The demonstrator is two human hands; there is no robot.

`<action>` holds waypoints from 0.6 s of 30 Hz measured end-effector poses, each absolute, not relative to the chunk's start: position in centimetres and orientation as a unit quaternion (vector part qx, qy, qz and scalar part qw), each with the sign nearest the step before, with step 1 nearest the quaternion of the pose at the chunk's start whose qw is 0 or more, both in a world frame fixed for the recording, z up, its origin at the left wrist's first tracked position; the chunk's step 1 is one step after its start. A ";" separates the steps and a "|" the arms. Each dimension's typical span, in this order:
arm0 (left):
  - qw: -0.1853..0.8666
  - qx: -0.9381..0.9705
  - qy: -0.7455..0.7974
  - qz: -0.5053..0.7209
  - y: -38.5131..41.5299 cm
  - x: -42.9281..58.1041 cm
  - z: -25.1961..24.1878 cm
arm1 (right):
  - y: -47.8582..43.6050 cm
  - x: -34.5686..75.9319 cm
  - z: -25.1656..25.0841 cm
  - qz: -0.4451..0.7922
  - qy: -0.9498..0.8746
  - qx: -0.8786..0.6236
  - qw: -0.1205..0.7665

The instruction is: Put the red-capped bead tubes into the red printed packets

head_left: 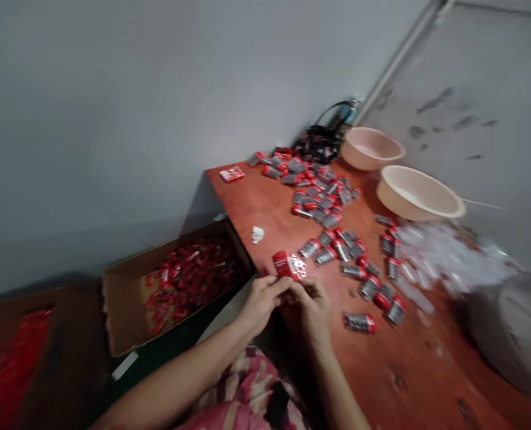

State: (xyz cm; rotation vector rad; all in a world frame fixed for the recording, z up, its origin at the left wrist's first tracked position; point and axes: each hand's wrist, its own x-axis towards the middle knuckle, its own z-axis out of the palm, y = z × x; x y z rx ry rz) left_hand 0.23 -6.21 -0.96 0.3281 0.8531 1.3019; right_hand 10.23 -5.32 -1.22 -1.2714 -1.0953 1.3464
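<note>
A small red and white packet (pixel 287 266) is held up at the near edge of the table, pinched between both hands. My left hand (pixel 263 301) grips its lower left side, thumb and fingers closed. My right hand (pixel 312 304) holds its lower right side with curled fingers. Just beyond and to the right lie several small dark cylinders with red caps (pixel 327 257). One such capped cylinder (pixel 359 322) rests alone to the right of my right hand. A crumpled white scrap (pixel 257 235) sits past the packet.
Many more capped cylinders (pixel 314 185) crowd the far part of the red table (pixel 426 376). Two basins (pixel 420 194) (pixel 370 149), clear plastic pieces (pixel 448 257) and a round metal vessel (pixel 516 328) stand right. A cardboard box (pixel 126 304) of red packets sits lower left.
</note>
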 end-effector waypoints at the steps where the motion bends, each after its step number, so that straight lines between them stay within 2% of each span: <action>1: 0.707 0.150 0.376 0.580 -6.1 -0.1 -1.0 | -5.0 10.2 -1.3 0.556 -0.439 -0.521 0.476; 3: 0.699 0.134 0.372 0.596 -6.0 -1.4 -1.0 | -4.8 10.1 -1.3 0.575 -0.417 -0.514 0.480; 7: 0.596 0.051 0.408 0.690 -6.8 -5.3 -1.5 | -5.4 10.7 -0.8 0.589 -0.408 -0.504 0.481; 11: 0.561 0.081 0.533 0.628 -7.7 -7.2 -2.8 | -5.8 12.4 -0.9 0.579 -0.413 -0.518 0.475; 13: 0.503 0.223 0.591 0.590 -7.4 -6.5 -3.2 | -6.0 13.3 -1.1 0.573 -0.413 -0.526 0.475; 16: 0.310 0.549 0.593 0.501 -5.5 -4.4 -3.3 | -6.3 14.3 -1.2 0.554 -0.417 -0.537 0.481; 18: 0.193 0.695 0.555 0.413 -3.8 -3.1 -3.5 | -6.4 14.7 -1.2 0.542 -0.422 -0.543 0.483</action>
